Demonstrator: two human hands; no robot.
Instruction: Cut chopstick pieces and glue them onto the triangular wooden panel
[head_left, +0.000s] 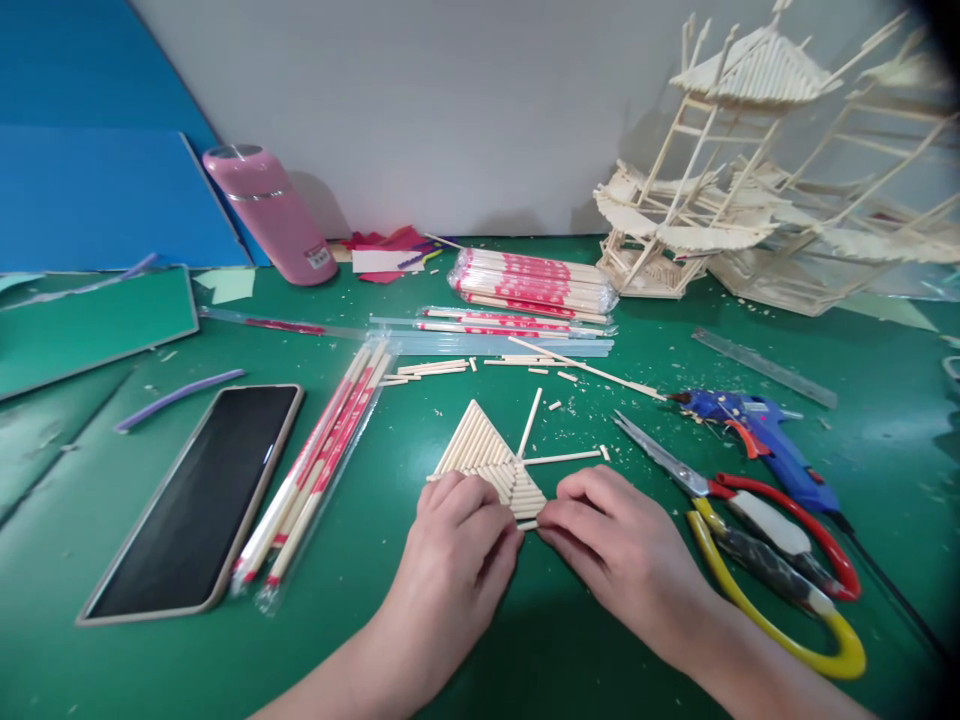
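A flat triangular panel (484,452) made of glued wooden sticks lies on the green mat (360,600). My left hand (450,560) rests over the panel's near left part, fingers curled onto it. My right hand (611,545) pinches the panel's near right corner with its fingertips. Loose stick pieces (559,458) lie just behind the panel.
A phone (199,495) and a sleeve of chopsticks (322,460) lie to the left. Scissors (750,520) and a blue glue gun (757,430) lie to the right. More chopstick packs (532,280), a pink bottle (270,212), a ruler (761,367) and a stick-built model (750,170) stand behind.
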